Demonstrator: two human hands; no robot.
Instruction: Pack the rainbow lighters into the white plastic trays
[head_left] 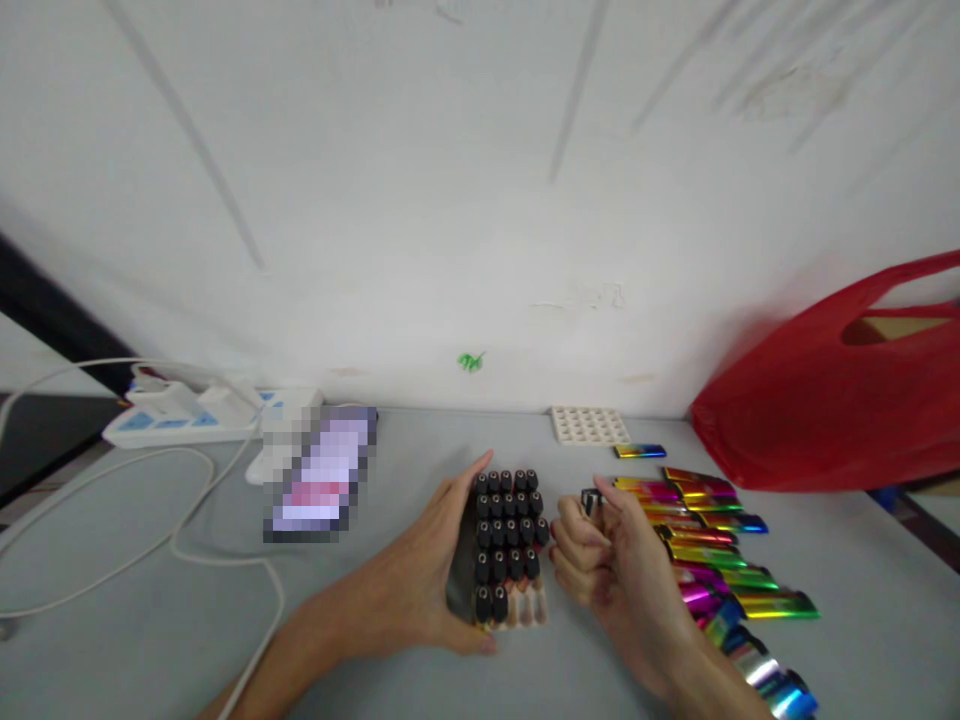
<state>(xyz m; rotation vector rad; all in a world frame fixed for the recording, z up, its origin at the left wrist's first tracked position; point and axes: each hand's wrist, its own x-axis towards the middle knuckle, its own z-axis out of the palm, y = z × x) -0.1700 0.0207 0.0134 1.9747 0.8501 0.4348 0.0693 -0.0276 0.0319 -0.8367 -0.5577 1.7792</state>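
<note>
My left hand [405,580] spans the left side of a pale tray [514,626], with its fingertips at the back corner and its thumb along the front edge. Rows of black-topped lighters [510,533], each with a small round hole on top, stand upright in the tray. At the front right, several tray slots show bare. Just right of the tray, my right hand [607,560] is closed around a lighter [592,497]; only its dark upper end shows above the fist.
Loose shiny lighters [720,545] in several colours lie at the right. Behind are a white holed tray [590,425] and a lone lighter [640,451]. A red bag [817,390] stands far right. A phone [322,475], power strip [187,420] and white cable [180,530] occupy the left.
</note>
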